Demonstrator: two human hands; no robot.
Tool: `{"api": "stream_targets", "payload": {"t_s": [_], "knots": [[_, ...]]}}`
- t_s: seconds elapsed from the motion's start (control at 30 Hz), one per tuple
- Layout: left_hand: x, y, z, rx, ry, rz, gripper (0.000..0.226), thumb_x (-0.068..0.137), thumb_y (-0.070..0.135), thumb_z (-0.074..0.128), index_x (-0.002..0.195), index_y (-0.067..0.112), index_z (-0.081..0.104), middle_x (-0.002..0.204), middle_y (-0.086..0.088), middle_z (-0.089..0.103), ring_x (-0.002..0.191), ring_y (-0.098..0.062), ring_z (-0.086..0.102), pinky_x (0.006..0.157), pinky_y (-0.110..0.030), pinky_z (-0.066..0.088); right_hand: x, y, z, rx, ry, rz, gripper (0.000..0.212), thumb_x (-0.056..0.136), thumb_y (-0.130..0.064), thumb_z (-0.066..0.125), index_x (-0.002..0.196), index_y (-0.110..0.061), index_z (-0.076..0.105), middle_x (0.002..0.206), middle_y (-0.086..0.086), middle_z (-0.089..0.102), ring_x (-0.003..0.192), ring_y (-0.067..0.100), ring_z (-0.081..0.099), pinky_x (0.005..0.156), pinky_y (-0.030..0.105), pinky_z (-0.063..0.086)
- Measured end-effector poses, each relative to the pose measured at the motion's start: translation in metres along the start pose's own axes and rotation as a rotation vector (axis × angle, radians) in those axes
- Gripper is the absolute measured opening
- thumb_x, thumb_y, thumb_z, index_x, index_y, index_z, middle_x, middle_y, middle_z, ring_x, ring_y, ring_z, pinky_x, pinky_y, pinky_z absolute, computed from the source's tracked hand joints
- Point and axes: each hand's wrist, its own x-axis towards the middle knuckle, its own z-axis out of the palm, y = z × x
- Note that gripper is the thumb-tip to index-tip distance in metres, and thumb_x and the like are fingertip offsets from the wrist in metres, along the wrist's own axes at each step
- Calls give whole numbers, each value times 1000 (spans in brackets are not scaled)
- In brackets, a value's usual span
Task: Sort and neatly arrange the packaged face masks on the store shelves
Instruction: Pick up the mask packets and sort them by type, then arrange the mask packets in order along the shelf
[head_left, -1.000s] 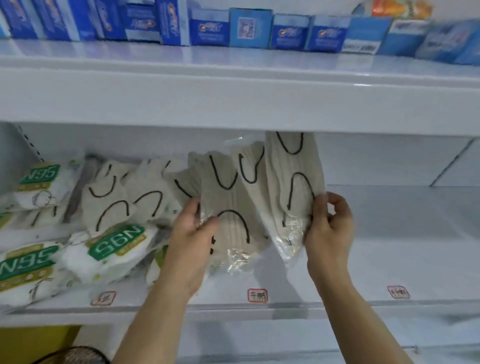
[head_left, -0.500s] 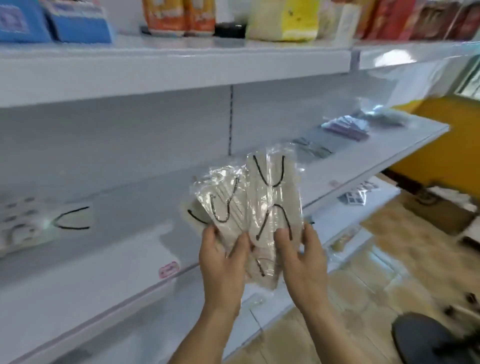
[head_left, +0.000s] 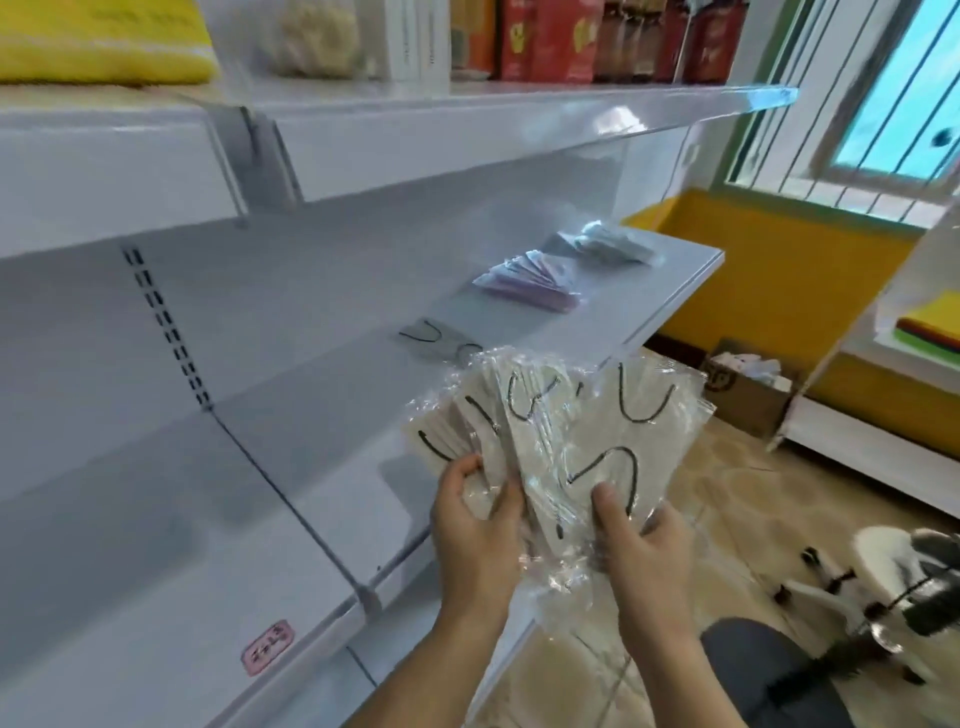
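Head view showed both hands gripping a fan of beige wrapped masks (head_left: 566, 441), long axes toward twelve o'clock. Left hand (head_left: 475, 525) pinched the fan's left part, right hand (head_left: 641, 540) the front pack. Likely target, the gray mask pile (head_left: 441, 340) on the shelf (head_left: 311, 467), lay at eleven o'clock, nearer the left hand.

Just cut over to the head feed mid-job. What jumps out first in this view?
A fan of beige masks in clear wrap, held up front by both the left hand and right hand. Behind it on the white shelf lie three small piles: grey masks nearest, purple masks farther along, pale blue masks by the far end. A yellow wall and a barred window fill the right.
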Motion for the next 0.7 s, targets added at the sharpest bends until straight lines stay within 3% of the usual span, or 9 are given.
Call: {"api": "stream_targets", "payload": {"t_s": [0.07,0.17,0.27,0.33,0.43,0.5,0.57,0.7], "knots": [[44,-2,25,-23,50,-37,18,94,28,72,111,29,65,105,12,71,98,0,65,78,-12,49,45,-1,16,-13,-39,7,43,94,-27,73,66,-14,43,47,-13,40,46,6,38,53,37,35],[107,-4,49,-34,72,-91,21,97,19,55,115,23,66,101,1,74,97,-19,69,85,-40,57,107,-5,48,-76,-68,-17,41,94,-28,73,71,-13,43,58,-2,44,52,13,42,55,41,38],[163,-3,51,139,144,-14,27,97,3,56,117,19,63,104,6,71,101,-18,67,88,-29,52,162,1,94,-148,-163,-47,26,92,-33,73,87,-15,56,75,7,63,65,26,60,62,49,56],[195,3,39,236,183,10,30,95,11,65,123,20,60,116,6,67,111,-17,63,97,-31,49,190,2,128,-185,-220,-59,19,88,-37,70,95,-24,58,86,3,69,77,27,68,71,54,60],[237,14,18,386,130,-63,53,98,39,61,146,23,44,139,-8,60,125,-30,58,106,-41,46,228,-5,177,-286,-355,-79,26,90,-35,67,109,-20,56,100,5,69,92,32,69,81,55,59],[253,16,-2,598,74,-155,64,100,50,51,155,24,30,141,-20,56,127,-40,56,103,-41,45,245,-10,196,-433,-457,-79,52,97,-37,65,140,-13,46,122,14,67,113,39,65,95,52,55],[252,13,-28,841,79,-212,61,100,50,52,153,26,34,136,-26,51,125,-44,54,102,-44,46,255,-9,193,-564,-500,-98,69,101,-42,58,156,-8,32,143,19,58,131,40,55,107,48,47],[219,0,-73,1163,159,-196,49,97,43,54,142,23,51,141,-14,44,131,-37,43,103,-48,42,248,7,159,-704,-498,-302,53,102,-35,57,148,-12,48,148,15,52,137,33,47,113,43,37]]}}
